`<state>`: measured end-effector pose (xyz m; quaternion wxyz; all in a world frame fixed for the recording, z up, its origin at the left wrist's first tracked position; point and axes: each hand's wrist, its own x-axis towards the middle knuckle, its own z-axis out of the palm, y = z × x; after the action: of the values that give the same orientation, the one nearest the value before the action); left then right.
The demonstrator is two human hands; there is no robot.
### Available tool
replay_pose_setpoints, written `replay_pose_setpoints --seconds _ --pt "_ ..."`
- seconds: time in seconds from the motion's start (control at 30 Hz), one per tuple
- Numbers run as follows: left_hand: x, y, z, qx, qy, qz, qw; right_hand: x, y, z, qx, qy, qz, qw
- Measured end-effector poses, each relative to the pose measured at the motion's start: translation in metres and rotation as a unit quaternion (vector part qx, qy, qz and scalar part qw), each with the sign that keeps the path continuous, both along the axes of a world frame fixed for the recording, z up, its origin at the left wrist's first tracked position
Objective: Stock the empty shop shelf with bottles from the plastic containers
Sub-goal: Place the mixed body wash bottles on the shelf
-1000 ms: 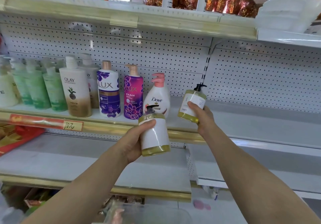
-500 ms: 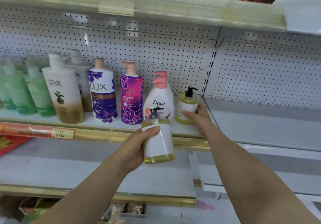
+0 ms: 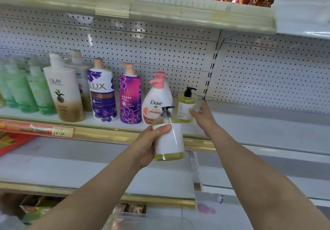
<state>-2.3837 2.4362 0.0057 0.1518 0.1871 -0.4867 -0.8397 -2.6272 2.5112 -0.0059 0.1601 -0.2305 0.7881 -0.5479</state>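
My left hand (image 3: pixel 150 144) grips a yellow pump bottle (image 3: pixel 168 138) with a white label and black pump, held upright in front of the middle shelf's gold edge (image 3: pixel 107 133). A second, identical yellow pump bottle (image 3: pixel 185 104) stands on the middle shelf right of the Dove bottle (image 3: pixel 155 101). My right hand (image 3: pixel 202 113) is at that bottle's right side, fingers spread and loose, fingertips at or just off its label.
The middle shelf carries Lux bottles (image 3: pixel 102 94), Olay bottles (image 3: pixel 63 94) and green bottles (image 3: pixel 34 90) to the left. The adjoining white shelf (image 3: pixel 267 122) lies to the right. A clear plastic container's rim (image 3: pixel 151 220) shows at the bottom. Foil-wrapped goods sit on the top shelf (image 3: pixel 187 15).
My right hand carried its yellow bottle onto the shelf beside the Dove bottle, set it down and loosened its fingers. My left hand keeps holding its bottle in about the same place.
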Motion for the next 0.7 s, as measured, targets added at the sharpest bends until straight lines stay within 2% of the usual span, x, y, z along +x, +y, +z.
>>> replay_pose_setpoints --seconds 0.07,0.1,0.2,0.27,0.37,0.5,0.57,0.63,0.7 --pt "-0.004 0.012 0.008 -0.007 0.006 0.0 1.0 0.021 0.013 0.018 -0.013 0.01 0.0 1.0" --pt "-0.007 0.017 0.011 -0.009 0.008 0.002 1.0 0.033 0.021 0.028 -0.026 -0.014 0.021 0.999" --pt "-0.016 0.03 0.023 -0.02 0.019 0.006 1.0 0.073 0.054 0.055 -0.04 -0.127 0.177 0.975" --pt "-0.025 0.037 0.029 -0.034 0.035 0.006 0.999 0.09 0.073 0.064 -0.004 -0.106 0.251 0.962" --pt "-0.039 0.044 0.039 -0.064 0.025 0.011 0.998 0.093 0.087 0.072 0.021 -0.06 0.25 0.966" --pt "-0.05 0.05 0.054 -0.133 -0.014 0.023 0.991 0.077 0.092 0.077 -0.005 -0.071 0.198 0.978" --pt "-0.051 0.041 0.055 -0.227 -0.037 0.105 0.967 0.068 0.091 0.075 -0.028 -0.086 0.172 0.981" --pt "-0.05 0.021 0.048 -0.34 -0.052 0.228 0.911 0.06 0.086 0.072 -0.045 -0.097 0.145 0.984" --pt "-0.052 -0.001 0.032 -0.419 -0.048 0.277 0.863 0.054 0.079 0.069 -0.047 -0.095 0.121 0.987"
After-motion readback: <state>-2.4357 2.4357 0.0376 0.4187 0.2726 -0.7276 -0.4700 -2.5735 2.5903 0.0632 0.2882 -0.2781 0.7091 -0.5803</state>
